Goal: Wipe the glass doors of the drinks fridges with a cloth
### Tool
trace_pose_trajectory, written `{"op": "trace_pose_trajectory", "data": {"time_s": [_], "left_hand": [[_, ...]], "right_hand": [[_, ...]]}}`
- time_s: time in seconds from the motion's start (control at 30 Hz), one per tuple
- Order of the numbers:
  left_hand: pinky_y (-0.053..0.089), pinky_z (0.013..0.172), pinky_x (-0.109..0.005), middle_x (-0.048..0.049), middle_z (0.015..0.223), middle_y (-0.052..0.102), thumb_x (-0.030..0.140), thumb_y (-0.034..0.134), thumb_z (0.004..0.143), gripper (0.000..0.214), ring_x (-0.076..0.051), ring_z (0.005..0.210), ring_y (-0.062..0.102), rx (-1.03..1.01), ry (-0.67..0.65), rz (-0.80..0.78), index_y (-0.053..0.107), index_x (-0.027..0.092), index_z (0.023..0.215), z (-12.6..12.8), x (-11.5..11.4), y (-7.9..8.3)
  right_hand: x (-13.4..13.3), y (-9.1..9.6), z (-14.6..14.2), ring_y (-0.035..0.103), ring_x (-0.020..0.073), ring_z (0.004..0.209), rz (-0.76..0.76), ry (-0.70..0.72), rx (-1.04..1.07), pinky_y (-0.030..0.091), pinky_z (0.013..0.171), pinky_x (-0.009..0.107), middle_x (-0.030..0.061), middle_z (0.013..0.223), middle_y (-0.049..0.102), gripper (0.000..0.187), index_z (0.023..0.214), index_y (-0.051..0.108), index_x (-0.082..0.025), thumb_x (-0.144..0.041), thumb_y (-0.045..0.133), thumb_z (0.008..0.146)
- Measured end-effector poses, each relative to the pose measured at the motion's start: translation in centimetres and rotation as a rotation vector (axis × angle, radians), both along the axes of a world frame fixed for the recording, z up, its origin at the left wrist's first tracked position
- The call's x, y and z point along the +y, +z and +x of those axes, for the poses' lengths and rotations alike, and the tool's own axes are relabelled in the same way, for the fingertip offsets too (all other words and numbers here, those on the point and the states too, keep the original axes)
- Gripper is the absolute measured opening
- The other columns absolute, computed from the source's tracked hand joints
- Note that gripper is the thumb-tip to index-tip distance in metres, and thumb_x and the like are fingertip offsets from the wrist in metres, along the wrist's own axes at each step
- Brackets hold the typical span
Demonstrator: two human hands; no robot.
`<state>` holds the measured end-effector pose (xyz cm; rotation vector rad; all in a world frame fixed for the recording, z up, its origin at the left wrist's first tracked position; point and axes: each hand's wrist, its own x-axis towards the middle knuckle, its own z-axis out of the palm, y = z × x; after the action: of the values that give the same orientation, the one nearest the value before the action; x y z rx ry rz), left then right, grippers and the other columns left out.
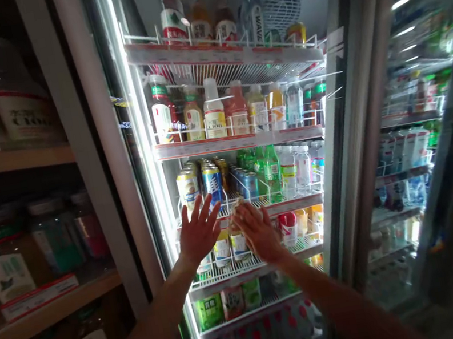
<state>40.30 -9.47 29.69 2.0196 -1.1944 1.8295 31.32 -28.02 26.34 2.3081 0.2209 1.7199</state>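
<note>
My left hand (199,233) reaches into the lit drinks fridge with its fingers spread, holding nothing. It is in front of a blue can (212,182) and a pale yellow can (187,188) on the middle wire shelf. My right hand (259,229) grips a crumpled, light beige cloth (240,212) at the front edge of that same shelf (297,203). Part of the cloth is hidden beneath the fingers. Just right of the cans, green bottles (271,169) stand behind the wire rail.
Upper shelves carry juice bottles (213,111) and glass bottles (173,19); cans (210,310) fill a lower shelf. A fridge door (373,110) is on the right. Wooden shelving with bottles (6,267) stands left, beyond a metal frame (88,100).
</note>
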Motion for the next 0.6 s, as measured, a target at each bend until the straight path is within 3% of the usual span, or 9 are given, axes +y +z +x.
{"op": "trace_pose_trajectory", "data": {"time_s": [0.1,0.23,0.3,0.37,0.47,0.53,0.6], "left_hand": [[0.006,0.115,-0.047,-0.0073,0.142,0.041,0.028,0.053,0.084,0.059,-0.021,0.141,0.013,0.004,-0.007,-0.002,0.034,0.025,0.139,0.0,0.0,0.0],[0.007,0.114,-0.048,-0.0081,0.139,0.045,0.029,0.051,0.085,0.053,-0.021,0.14,0.012,0.011,0.004,0.01,0.039,0.024,0.136,-0.1,0.1,0.1],[0.006,0.114,-0.048,-0.0086,0.138,0.046,0.03,0.051,0.085,0.051,-0.021,0.14,0.011,0.006,0.005,0.009,0.04,0.024,0.135,-0.1,0.0,0.1],[0.006,0.114,-0.048,-0.0087,0.139,0.045,0.03,0.051,0.086,0.052,-0.022,0.14,0.012,0.005,0.006,0.006,0.04,0.024,0.136,0.0,0.0,0.1],[0.006,0.115,-0.048,-0.008,0.14,0.044,0.031,0.051,0.085,0.054,-0.021,0.14,0.012,0.008,-0.003,-0.003,0.037,0.025,0.137,0.1,0.0,0.0],[0.006,0.115,-0.047,-0.0076,0.14,0.043,0.031,0.052,0.085,0.056,-0.021,0.14,0.013,0.018,-0.012,-0.004,0.036,0.026,0.138,0.1,0.0,0.0],[0.006,0.115,-0.047,-0.0073,0.141,0.042,0.031,0.052,0.085,0.057,-0.021,0.14,0.013,0.023,-0.015,-0.003,0.034,0.026,0.139,0.1,0.0,0.0]], "right_hand": [[-0.8,0.2,0.0,0.024,0.0179,0.137,-0.039,0.005,0.001,0.012,0.114,0.042,0.0015,0.14,0.043,0.045,0.131,0.045,-0.027,-0.022,0.042,0.086],[-5.9,1.8,-0.3,0.018,0.0227,0.14,0.228,-0.117,-0.183,0.016,0.11,0.051,0.0129,0.148,0.029,0.052,0.141,0.031,-0.019,-0.019,0.034,0.089],[-6.4,2.1,-0.3,0.018,0.0223,0.14,0.331,-0.155,-0.224,0.019,0.109,0.051,0.0131,0.149,0.026,0.053,0.142,0.027,-0.02,-0.02,0.033,0.09],[-5.1,1.7,-0.3,0.019,0.0224,0.139,0.263,-0.117,-0.139,0.019,0.11,0.05,0.0109,0.149,0.026,0.052,0.141,0.031,-0.022,-0.021,0.035,0.089],[-2.8,0.7,-0.4,0.023,0.0209,0.138,0.042,-0.042,0.037,0.019,0.112,0.046,0.0031,0.146,0.035,0.049,0.135,0.04,-0.028,-0.021,0.04,0.087],[-3.5,0.4,-0.8,0.027,0.0198,0.136,0.019,-0.052,0.035,0.02,0.112,0.045,0.0009,0.143,0.039,0.049,0.135,0.04,-0.031,-0.021,0.04,0.087],[-6.6,0.9,-1.4,0.029,0.0226,0.135,0.092,-0.091,-0.05,0.022,0.109,0.051,0.0063,0.144,0.037,0.052,0.139,0.033,-0.027,-0.02,0.036,0.088]]}}
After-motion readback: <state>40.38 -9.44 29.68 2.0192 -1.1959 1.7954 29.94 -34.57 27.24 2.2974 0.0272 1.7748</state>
